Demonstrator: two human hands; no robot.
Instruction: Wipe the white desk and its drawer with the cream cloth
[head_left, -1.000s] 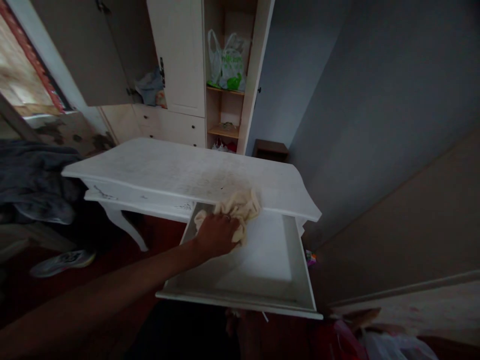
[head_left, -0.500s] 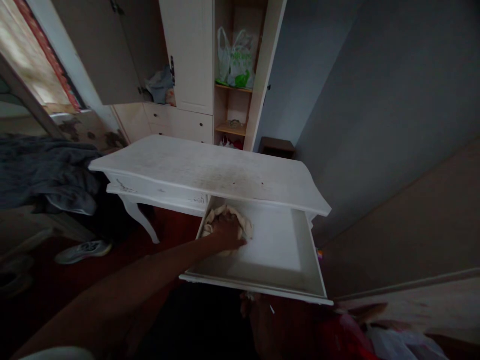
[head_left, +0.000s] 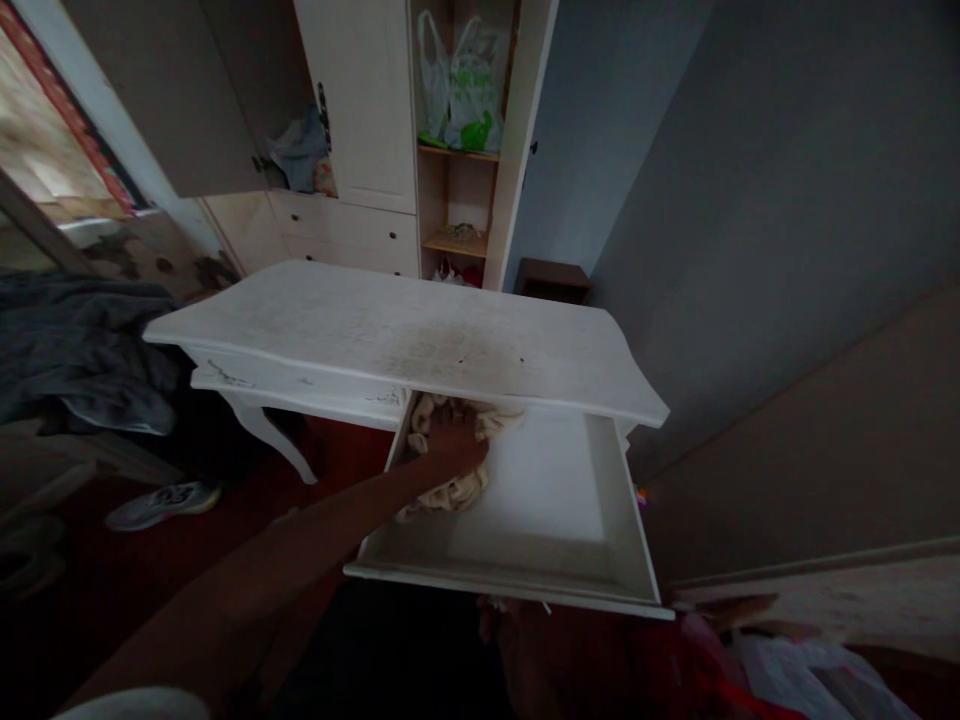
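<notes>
Left hand [head_left: 456, 442] on cloth [head_left: 454, 493] in open drawer [head_left: 546, 480]

Grasping the cloth, bunched along the drawer's left side. Right hand [head_left: 511, 638] low by the drawer front [head_left: 510, 590], too dark; can't tell its grip. White table [head_left: 330, 310] has a dark smudge [head_left: 442, 345] on top.

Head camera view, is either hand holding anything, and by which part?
The left hand is on the middle of the bunched cloth inside the drawer, though a grip can't be confirmed. The right hand is too dark to tell.
</notes>
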